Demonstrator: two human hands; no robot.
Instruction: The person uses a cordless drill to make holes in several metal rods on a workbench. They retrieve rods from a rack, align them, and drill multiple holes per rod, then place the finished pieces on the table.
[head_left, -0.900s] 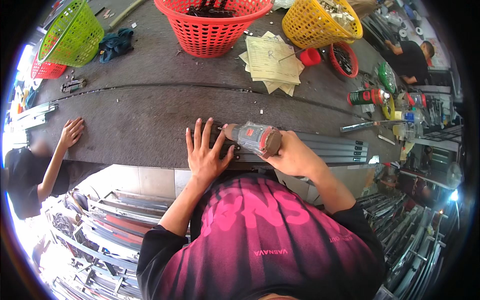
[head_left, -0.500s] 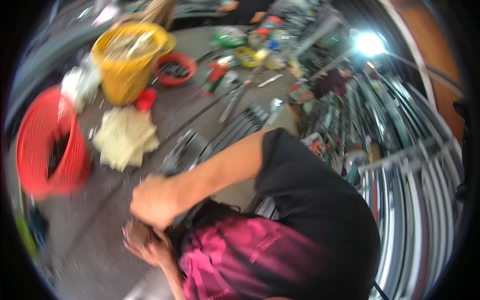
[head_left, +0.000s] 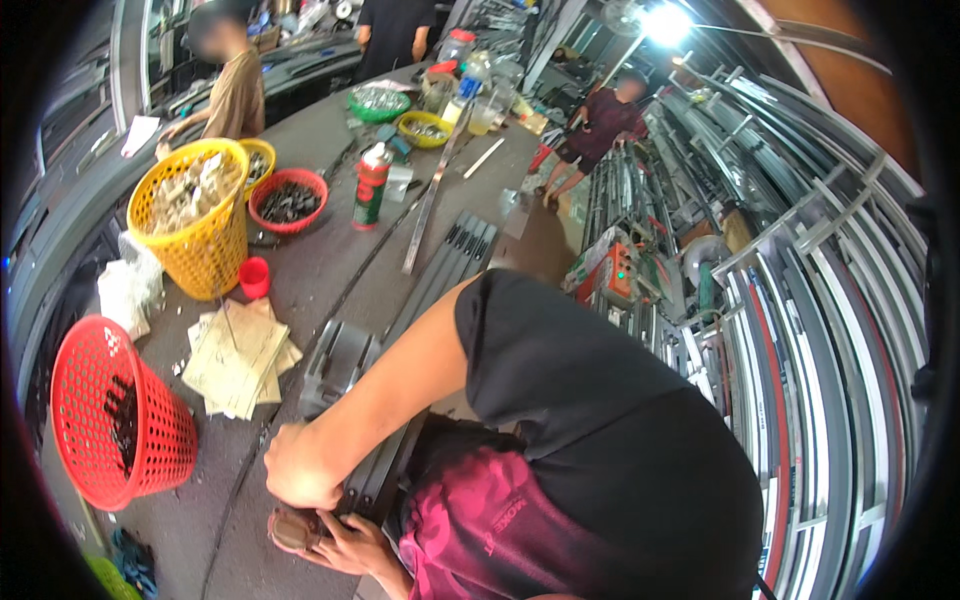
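Note:
My right hand (head_left: 302, 466) is closed in a fist, back of the hand up, over several dark grey metal profiles (head_left: 452, 262) on the table. What it grips is hidden. Just below it sits a rounded brown block (head_left: 292, 530); whether it joins what the fist holds, I cannot tell. My left hand (head_left: 352, 545) rests low over the near ends of the profiles, fingers spread, fingertips at the block's side. Left of my right forearm stands a grey metal fixture (head_left: 342, 366). Stacked cream paper sheets (head_left: 236, 360) lie beyond the fist.
On the left stand a red perforated basket (head_left: 160, 450) with black parts and a full yellow basket (head_left: 200, 255). Farther off are a red bowl (head_left: 290, 225), a spray can (head_left: 370, 188) and a metal bar (head_left: 425, 215). Metal racks (head_left: 790, 400) line the right. Other people (head_left: 600, 120) stand farther back.
The view has shifted and sharpened, so the table and both hands appear lower. My right fist stays just above the brown block; my left fingers now look more spread beside it.

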